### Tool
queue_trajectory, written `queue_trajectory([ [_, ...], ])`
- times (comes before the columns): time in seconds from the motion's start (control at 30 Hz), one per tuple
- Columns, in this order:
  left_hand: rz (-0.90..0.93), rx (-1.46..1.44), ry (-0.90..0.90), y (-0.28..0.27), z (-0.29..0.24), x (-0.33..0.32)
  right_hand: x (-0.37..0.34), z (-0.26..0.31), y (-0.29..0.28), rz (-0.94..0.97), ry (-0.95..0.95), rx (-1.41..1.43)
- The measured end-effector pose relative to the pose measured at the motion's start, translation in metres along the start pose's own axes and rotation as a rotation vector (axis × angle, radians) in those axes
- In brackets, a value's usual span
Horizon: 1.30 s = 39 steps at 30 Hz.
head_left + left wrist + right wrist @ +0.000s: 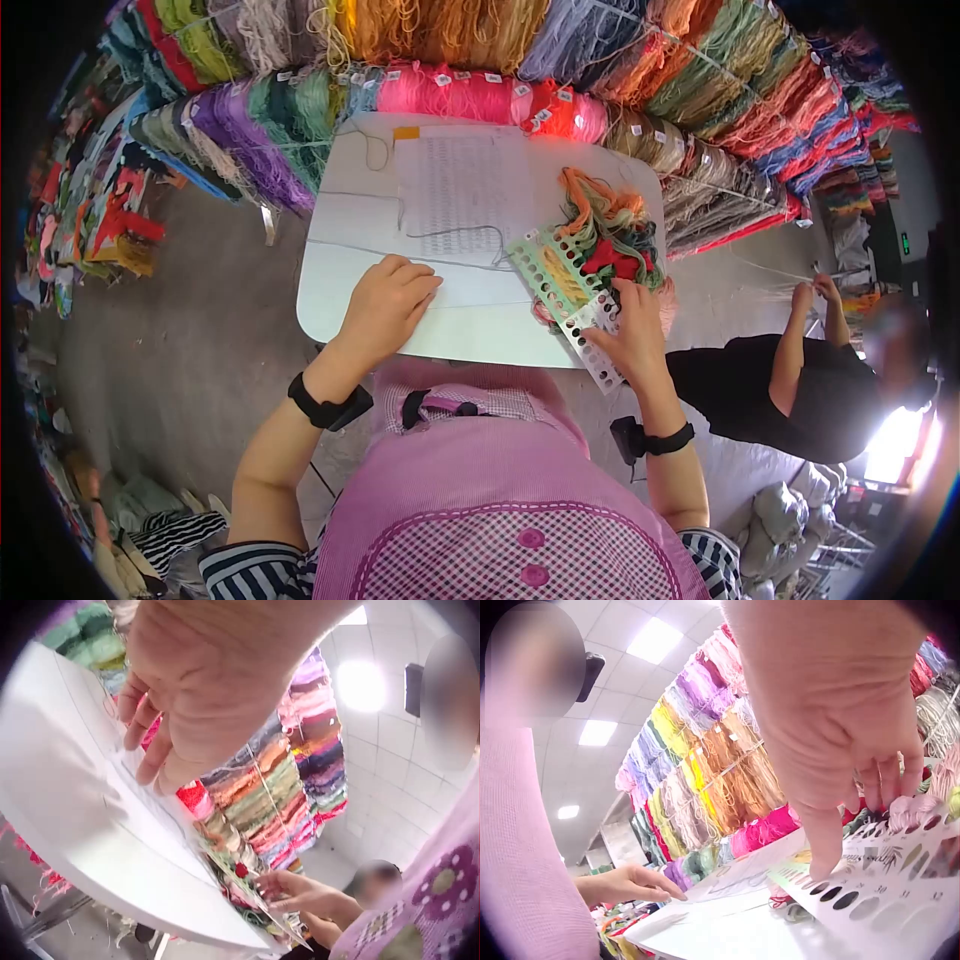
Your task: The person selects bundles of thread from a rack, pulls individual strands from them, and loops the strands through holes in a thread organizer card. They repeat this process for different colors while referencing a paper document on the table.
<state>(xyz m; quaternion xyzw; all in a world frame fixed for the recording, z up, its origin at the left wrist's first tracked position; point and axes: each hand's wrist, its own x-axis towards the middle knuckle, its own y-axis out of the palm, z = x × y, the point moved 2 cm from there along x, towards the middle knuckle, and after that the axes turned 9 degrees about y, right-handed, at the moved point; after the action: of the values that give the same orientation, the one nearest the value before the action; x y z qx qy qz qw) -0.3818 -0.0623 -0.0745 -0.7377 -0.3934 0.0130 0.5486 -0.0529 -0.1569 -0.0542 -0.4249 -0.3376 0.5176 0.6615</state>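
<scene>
My left hand [390, 305] lies low over the near left of the white table [335, 300], fingers loosely bent with their tips down at the white paper. A dark grey thread [455, 233] loops across a printed chart sheet [470, 170] just beyond those fingers. At the table's right edge my right hand [635, 340] grips a white-and-green card with punched holes [866, 904], thumb on its near side, fingers across toward the far side. Yellow thread [567, 275] shows on the card's green part. Beside it lies a pile of orange, green and red thread skeins [610, 215].
Racks hung with many coloured skeins [450, 85] stand right behind the table. Another person [790, 385] in dark clothes is at the right, hands on pale strands. Sacks [780, 515] lie on the floor at lower right.
</scene>
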Motion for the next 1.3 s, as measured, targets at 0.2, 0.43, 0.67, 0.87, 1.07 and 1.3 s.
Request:
queue_trajectory([
  [0.2,0.093,0.092,-0.014,0.009,-0.006,0.005,0.002,-0.012,0.012,0.013,-0.030,-0.042],
  [0.43,0.113,0.106,-0.110,0.014,-0.008,0.004,0.010,-0.028,0.014,0.041,0.016,0.139],
  [0.67,0.086,0.104,-0.161,0.017,-0.010,0.008,0.018,-0.055,0.024,0.089,0.090,0.520],
  [0.87,0.077,0.108,-0.214,0.020,-0.008,0.009,0.024,-0.053,0.018,0.140,0.161,0.719],
  [1.07,0.066,0.077,-0.281,0.015,-0.001,0.007,0.020,-0.034,-0.095,-0.247,0.125,0.949],
  [1.3,0.047,0.045,-0.284,0.016,0.003,0.005,0.000,-0.031,-0.242,-1.226,-0.123,-1.165],
])
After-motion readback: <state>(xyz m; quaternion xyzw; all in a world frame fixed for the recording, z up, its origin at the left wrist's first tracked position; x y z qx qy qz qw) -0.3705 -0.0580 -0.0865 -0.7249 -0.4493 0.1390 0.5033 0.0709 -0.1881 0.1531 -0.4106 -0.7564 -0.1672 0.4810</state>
